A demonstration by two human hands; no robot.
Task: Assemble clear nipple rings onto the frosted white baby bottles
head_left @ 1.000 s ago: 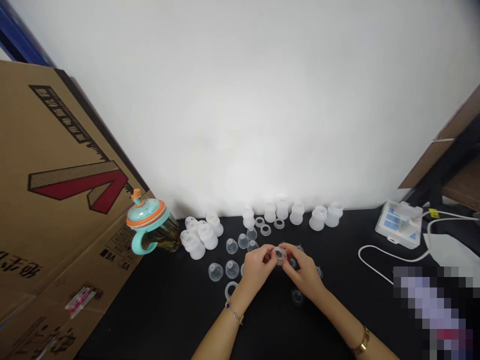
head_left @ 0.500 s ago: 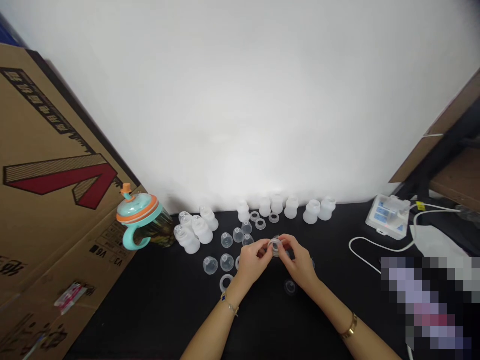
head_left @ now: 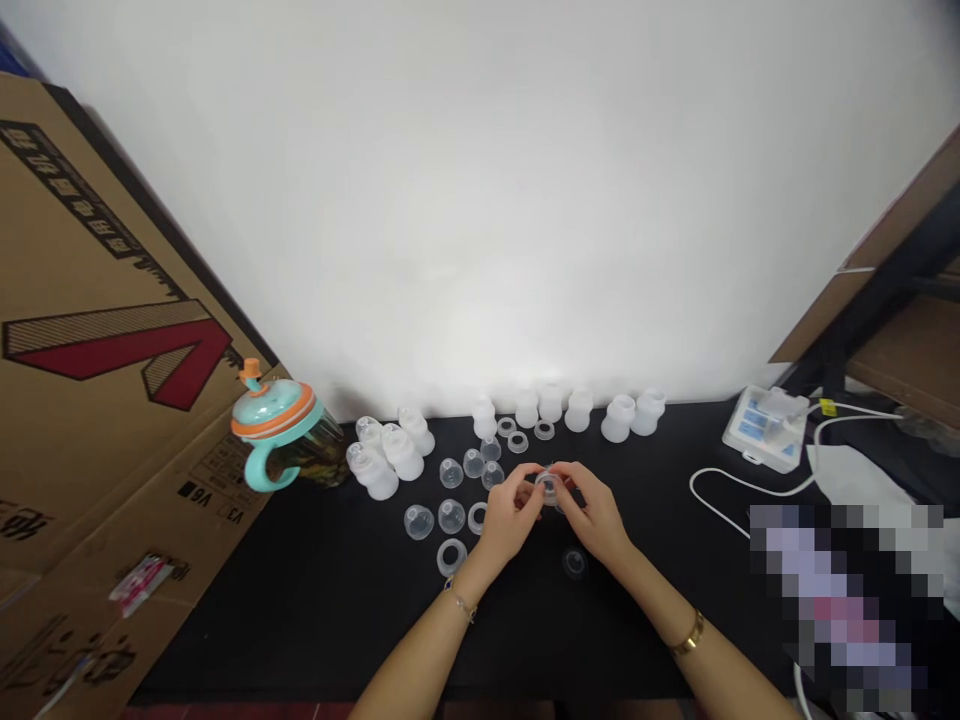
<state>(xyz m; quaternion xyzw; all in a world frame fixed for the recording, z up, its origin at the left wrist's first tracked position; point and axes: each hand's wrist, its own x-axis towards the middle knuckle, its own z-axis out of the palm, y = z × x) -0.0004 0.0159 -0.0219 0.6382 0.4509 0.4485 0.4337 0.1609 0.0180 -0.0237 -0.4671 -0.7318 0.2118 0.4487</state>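
My left hand and my right hand meet over the black table, both closed on a translucent bottle collar. Thumbs press its near side while fingertips curl behind it. A clear part sits in its opening; the fingers partly hide it. Below my right hand lies a clear silicone nipple. Left of my left hand are several clear domed caps and a loose collar ring. Another ring lies close by my left hand.
White bottles stand along the wall, with rings before them. Capped bottles cluster at left beside a teal-lidded jug and a cardboard box. At right are a plastic case and a white cable.
Both hands stay on the bottle collar, with slightly shifted fingers. The whole view has moved a little, and the table's front edge now shows at the bottom.
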